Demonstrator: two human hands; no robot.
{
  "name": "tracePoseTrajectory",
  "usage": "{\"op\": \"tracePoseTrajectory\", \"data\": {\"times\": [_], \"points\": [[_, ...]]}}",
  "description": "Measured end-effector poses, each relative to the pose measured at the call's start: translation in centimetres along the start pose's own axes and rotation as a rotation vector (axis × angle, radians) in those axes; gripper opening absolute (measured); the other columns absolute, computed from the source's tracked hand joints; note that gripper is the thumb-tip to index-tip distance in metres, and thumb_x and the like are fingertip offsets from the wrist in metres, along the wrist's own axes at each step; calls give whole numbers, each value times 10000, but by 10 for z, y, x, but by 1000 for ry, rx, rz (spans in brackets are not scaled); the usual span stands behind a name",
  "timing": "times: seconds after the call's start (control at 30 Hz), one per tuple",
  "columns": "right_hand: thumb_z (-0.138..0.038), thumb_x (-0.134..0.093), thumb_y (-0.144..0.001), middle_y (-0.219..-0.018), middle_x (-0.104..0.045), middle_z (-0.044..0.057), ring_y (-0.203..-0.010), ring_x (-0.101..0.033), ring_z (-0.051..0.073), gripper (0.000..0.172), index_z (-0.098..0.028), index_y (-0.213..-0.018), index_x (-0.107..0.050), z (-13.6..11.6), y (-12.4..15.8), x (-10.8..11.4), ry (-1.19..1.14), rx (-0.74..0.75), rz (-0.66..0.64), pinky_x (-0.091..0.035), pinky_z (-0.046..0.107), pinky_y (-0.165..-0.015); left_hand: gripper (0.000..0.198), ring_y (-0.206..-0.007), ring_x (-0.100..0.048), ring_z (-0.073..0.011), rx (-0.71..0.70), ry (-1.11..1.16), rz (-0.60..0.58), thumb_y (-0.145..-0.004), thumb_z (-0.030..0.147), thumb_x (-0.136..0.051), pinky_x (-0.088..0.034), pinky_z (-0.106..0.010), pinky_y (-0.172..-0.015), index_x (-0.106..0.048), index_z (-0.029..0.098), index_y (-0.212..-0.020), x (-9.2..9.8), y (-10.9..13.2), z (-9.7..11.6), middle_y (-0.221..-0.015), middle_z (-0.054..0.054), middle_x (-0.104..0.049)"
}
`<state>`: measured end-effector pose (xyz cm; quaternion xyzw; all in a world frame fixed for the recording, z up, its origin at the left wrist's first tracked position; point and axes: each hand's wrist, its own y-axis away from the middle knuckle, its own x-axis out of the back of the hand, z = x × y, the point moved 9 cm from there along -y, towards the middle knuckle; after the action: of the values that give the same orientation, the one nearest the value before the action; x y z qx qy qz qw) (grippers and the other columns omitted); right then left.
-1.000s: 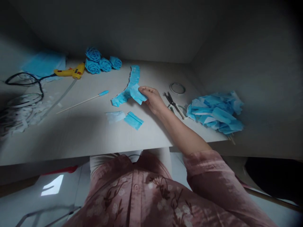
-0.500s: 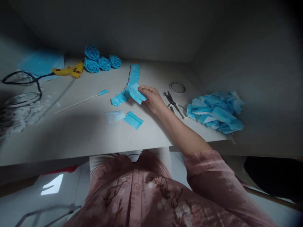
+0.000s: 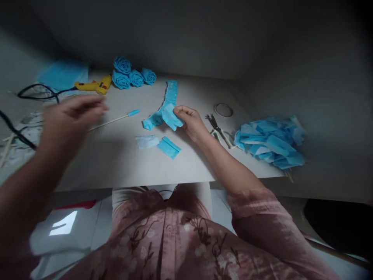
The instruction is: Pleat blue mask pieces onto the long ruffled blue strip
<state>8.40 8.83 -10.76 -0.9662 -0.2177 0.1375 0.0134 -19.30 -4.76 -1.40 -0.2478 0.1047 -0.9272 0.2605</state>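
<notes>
My right hand (image 3: pixel 190 122) is closed, pinching a small pale-blue piece of nonwoven fabric (image 3: pixel 171 116) between thumb and fingers. Under and behind that piece lies a curved blue fabric strip (image 3: pixel 171 92) with a ruffled edge; whether the two are joined I cannot tell. Blurred by motion, my left hand (image 3: pixel 74 120) hovers over the left of the table, below the yellow glue gun (image 3: pixel 101 85). Its fingers point right, and what they hold, if anything, is unclear. A thin stick with a blue-wrapped tip (image 3: pixel 133 112) lies just right of it.
Several blue fabric roses (image 3: pixel 121 79) sit at the back. Two cut pieces, one pale (image 3: pixel 146 142) and one blue (image 3: pixel 169 147), lie near the front. Scissors (image 3: pixel 217 128), a tape ring (image 3: pixel 223 110) and a blue fabric pile (image 3: pixel 271 140) are at right; a black cord (image 3: pixel 25 95) loops at left.
My left hand has come into view from the left, over the table's left side. The right hand keeps its pinch on the fabric piece. The whole view has shifted slightly.
</notes>
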Motion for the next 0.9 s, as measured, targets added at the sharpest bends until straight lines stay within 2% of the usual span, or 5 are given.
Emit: {"op": "tracePoseTrajectory", "data": {"times": [0.17,0.27,0.4,0.53,0.9], "points": [[-666,-991,-595,-726,-660,-47,-660,-514,94,555,-208,-830,-782,-12,5,-7,38,32,-4,-431,250,-640,377,-992,-773,-232,343,621,-533,-838,350,-888,-630,-339,-803,-806,200,-1173,-137,27,-8,-1128,-95,-817],[-681,-989,-594,-747,-675,-44,-674,-520,94,570,-206,-837,-790,-18,6,-7,57,70,15,-439,248,-645,260,-910,-775,-206,425,795,-691,-866,331,-884,-633,-301,-758,-781,181,-1052,-180,35,4,-1003,-79,-802],[-707,-965,-632,-726,-649,-47,-668,-516,94,572,-207,-844,-785,-21,8,-6,90,106,28,-447,248,-646,190,-792,-752,-148,513,873,-552,-880,199,-853,-624,-255,-745,-672,162,-838,-183,26,-5,-877,-53,-783],[-765,-917,-673,-710,-622,-41,-674,-540,108,598,-214,-837,-753,-19,9,-9,120,77,3,-486,259,-666,202,-779,-747,-141,524,873,-456,-895,180,-814,-625,-259,-743,-618,180,-844,-176,23,-14,-860,-33,-777],[-775,-933,-635,-715,-590,-36,-682,-492,118,635,-214,-798,-684,-13,12,-17,211,41,-42,-444,269,-650,315,-628,-677,-135,360,778,-499,-800,257,-893,-550,-249,-581,-601,198,-904,-173,25,-13,-742,18,-707]]}}
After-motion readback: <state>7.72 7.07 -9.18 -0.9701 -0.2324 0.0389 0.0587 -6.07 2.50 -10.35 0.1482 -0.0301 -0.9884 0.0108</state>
